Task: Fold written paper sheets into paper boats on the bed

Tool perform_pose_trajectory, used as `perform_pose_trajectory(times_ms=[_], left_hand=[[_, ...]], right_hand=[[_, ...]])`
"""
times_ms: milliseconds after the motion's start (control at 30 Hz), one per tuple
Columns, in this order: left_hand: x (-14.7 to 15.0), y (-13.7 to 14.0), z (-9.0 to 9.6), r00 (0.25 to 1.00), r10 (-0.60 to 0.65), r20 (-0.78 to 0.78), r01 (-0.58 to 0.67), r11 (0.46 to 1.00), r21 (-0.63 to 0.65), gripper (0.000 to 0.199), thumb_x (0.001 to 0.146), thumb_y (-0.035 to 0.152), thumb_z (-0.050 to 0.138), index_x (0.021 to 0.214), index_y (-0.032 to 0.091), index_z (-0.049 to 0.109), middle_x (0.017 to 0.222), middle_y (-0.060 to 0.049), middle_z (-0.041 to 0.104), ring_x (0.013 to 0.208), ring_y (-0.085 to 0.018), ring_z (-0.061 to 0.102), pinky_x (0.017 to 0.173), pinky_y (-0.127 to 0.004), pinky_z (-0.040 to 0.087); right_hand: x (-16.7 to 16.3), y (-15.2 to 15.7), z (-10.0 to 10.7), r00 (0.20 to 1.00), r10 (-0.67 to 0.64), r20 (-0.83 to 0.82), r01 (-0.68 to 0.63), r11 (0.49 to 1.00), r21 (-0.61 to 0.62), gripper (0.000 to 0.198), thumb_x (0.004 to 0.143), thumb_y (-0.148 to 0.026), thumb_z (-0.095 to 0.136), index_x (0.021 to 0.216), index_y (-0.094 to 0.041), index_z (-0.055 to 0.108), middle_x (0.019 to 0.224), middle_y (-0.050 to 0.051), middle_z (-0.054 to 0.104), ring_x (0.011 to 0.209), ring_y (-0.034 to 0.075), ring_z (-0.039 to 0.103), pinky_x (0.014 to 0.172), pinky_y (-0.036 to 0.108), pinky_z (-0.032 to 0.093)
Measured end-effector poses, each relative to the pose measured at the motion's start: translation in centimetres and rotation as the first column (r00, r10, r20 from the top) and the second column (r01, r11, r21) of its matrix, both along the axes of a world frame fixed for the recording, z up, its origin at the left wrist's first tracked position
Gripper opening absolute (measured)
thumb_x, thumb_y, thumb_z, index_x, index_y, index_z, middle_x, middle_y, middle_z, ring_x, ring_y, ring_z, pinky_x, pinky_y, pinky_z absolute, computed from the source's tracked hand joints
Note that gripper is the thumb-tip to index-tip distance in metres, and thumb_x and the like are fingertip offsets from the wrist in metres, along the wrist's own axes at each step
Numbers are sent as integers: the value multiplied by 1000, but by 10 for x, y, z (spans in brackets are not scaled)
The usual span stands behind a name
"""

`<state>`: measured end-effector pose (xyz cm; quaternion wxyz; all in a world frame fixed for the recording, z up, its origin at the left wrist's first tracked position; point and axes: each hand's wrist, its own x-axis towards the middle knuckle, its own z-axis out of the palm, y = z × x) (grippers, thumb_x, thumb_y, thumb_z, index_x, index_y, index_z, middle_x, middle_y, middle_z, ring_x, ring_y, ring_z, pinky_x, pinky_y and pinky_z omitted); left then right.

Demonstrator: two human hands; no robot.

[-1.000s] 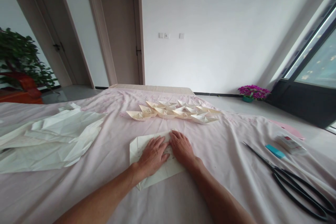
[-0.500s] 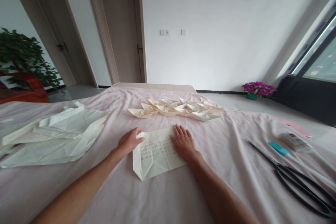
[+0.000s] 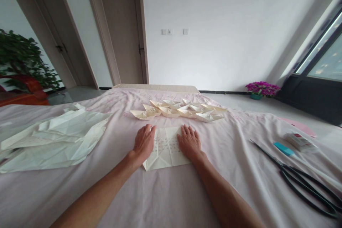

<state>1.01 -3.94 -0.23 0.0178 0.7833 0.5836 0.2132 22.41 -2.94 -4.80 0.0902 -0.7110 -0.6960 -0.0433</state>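
White wall (image 3: 219,42) fills the bkgd far beyond both hands; 2 brown doors (image 3: 120,32) stand in it, ahead & to L, tops cut off. Under the hands, a pale pink cloth w/ faint floral print (image 3: 165,199), wrinkled, running out of frame. Leafy plant (image 3: 21,57) far L, cut off by the edge. Well L of the L hand, a loose paper pile (image 3: 61,135), no. of sheets unclear. R of the R hand, black-handled scissors (image 3: 280,165). Just beyond the fingers, folded paper boats (image 3: 171,112), overlapping, so hard to count. Creased paper sheet (image 3: 167,156) lies betw. & partly under the hands, its marks too small to read. R hand (image 3: 189,140) palm down on its R side, fingers straight, gripping nothing; L hand (image 3: 144,140) at its L edge, fingers curled, can't tell if pinching. Past the scissors, small box (image 3: 301,142), red on label, text illegible; blue block (image 3: 283,149) just beside it.
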Motion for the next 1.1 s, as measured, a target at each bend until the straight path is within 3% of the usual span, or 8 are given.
perform_pose_trajectory(times_ms=[67,133,200,300,500,667,933,1100], left_hand=[[18,-16,-2,988,-156,-10,155,988,-24,47,87,12,40,133,18,45,127,-11,53,117,-20,49,102,-32,38],[34,-32,-9,974,-228,-2,227,971,-80,49,88,18,42,137,13,41,133,-13,50,124,-21,45,106,-32,35],[45,-46,-19,973,-225,-52,217,968,-127,51,90,28,42,138,12,40,142,-16,42,134,-27,35,112,-44,26],[48,-63,-30,976,-174,-128,157,979,-132,55,91,40,42,142,22,37,152,-14,28,141,-34,18,110,-63,8],[29,-80,-24,973,-114,-199,70,974,-217,65,88,53,43,146,26,30,154,-15,20,141,-41,10,103,-73,6],[10,-86,-24,962,-86,-259,38,982,-187,67,88,58,38,147,27,28,154,-17,20,141,-41,12,102,-72,7],[-13,-93,-32,957,-138,-257,88,977,-194,69,90,62,29,148,26,24,155,-17,14,143,-34,10,109,-62,11],[-23,-70,-29,955,-156,-254,99,969,-226,69,90,63,25,147,26,26,155,-15,17,143,-32,12,110,-57,13]], right_hand=[[-1,-1,0,1000,0,1,0,1000,5,60,95,-43,21,146,-12,30,153,9,27,140,27,18,112,45,9],[-1,-1,1,1000,1,3,-1,1000,14,60,95,-43,21,146,-12,29,153,9,27,140,27,18,112,45,10],[-1,-1,2,1000,0,5,0,1000,5,60,95,-43,21,147,-13,28,153,8,27,141,27,17,112,45,10],[-1,0,4,1000,-4,10,5,999,-34,61,95,-44,21,148,-13,26,154,8,24,141,26,15,112,46,9],[0,-3,6,1000,-4,-13,4,1000,-26,61,95,-43,19,147,-13,27,153,9,26,141,26,17,112,45,7],[2,-4,7,1000,5,-22,-5,999,-35,60,95,-44,20,147,-14,28,154,9,25,141,26,17,112,44,8],[19,-3,5,999,12,-36,-13,999,-49,61,95,-47,20,147,-17,28,154,5,24,141,25,16,112,45,8],[20,-3,6,1000,21,-21,-22,998,-64,61,96,-46,21,148,-15,26,155,7,23,142,26,14,112,45,6]])
